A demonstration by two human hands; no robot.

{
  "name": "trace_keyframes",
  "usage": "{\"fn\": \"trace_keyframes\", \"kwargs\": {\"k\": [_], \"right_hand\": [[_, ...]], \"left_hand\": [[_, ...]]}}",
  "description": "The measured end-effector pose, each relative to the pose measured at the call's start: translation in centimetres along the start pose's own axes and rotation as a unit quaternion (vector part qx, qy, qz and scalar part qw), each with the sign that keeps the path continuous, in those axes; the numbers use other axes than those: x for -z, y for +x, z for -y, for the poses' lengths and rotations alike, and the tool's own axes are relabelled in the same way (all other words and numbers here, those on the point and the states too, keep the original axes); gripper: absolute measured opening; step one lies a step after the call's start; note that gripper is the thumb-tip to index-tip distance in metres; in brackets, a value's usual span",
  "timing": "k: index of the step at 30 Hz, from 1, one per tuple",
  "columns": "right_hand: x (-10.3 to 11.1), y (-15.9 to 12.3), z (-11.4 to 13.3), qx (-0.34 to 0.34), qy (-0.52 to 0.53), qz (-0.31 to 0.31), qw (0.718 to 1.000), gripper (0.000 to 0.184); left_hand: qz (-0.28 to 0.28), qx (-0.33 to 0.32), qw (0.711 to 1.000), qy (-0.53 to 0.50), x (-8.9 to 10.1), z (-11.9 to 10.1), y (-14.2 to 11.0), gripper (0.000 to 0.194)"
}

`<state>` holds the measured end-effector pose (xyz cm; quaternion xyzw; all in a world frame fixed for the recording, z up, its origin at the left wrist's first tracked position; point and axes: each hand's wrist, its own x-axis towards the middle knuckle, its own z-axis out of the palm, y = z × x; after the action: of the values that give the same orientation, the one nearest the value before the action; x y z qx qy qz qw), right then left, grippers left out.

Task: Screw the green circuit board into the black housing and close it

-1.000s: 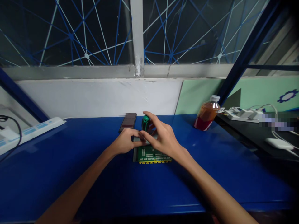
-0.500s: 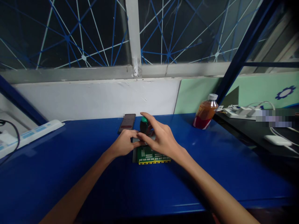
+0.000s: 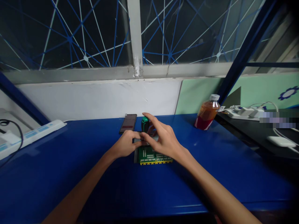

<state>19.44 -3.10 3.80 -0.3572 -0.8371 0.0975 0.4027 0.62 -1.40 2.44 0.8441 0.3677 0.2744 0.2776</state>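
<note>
A green circuit board [image 3: 153,156] with a yellow front strip lies flat on the blue table [image 3: 70,168]. My left hand [image 3: 125,144] rests at its far left corner, fingers curled and pinched on a small part I cannot make out. My right hand [image 3: 163,138] meets it from the right, thumb and forefinger pinched toward the same spot, the other fingers raised. A green-capped screwdriver handle [image 3: 145,123] stands just behind the hands. What the fingertips grip is hidden.
A dark phone [image 3: 128,123] lies behind the board. An orange drink bottle [image 3: 206,113] stands at the back right. A white power strip [image 3: 30,135] sits at the left, another power strip with cables [image 3: 245,112] on the black surface at the right.
Both hands stay pinched over the board's far edge with only small finger shifts. The view has wobbled slightly; nothing else has moved.
</note>
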Motion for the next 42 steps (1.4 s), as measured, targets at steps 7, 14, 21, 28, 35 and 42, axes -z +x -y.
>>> {"fn": "trace_keyframes", "kwargs": {"k": [7, 14, 21, 28, 35, 42], "right_hand": [[-0.2, 0.1, -0.4, 0.01, 0.017, -0.004, 1.0, 0.055], [-0.6, 0.2, -0.2, 0.008, 0.027, -0.011, 1.0, 0.055], [-0.4, 0.1, 0.2, -0.019, 0.064, 0.027, 0.997, 0.058], [-0.8, 0.3, 0.6, -0.004, 0.045, -0.003, 0.999, 0.053], [-0.6, 0.1, 0.3, -0.025, 0.03, 0.025, 0.999, 0.058], [-1.2, 0.1, 0.3, -0.004, -0.011, -0.017, 1.0, 0.056]], "left_hand": [[0.003, -0.011, 0.999, 0.039, 0.0, 0.0, -0.1, 0.017], [0.001, -0.019, 0.996, 0.082, 0.0, 0.2, -0.2, 0.016], [-0.023, -0.022, 0.995, 0.095, -0.2, -0.1, 0.1, 0.022], [-0.016, -0.002, 0.997, 0.075, -0.1, 0.0, -0.2, 0.021], [-0.005, 0.02, 0.997, 0.072, -0.2, 0.2, -0.1, 0.024], [-0.01, 0.001, 0.997, 0.082, -0.2, 0.4, -0.2, 0.022]]}}
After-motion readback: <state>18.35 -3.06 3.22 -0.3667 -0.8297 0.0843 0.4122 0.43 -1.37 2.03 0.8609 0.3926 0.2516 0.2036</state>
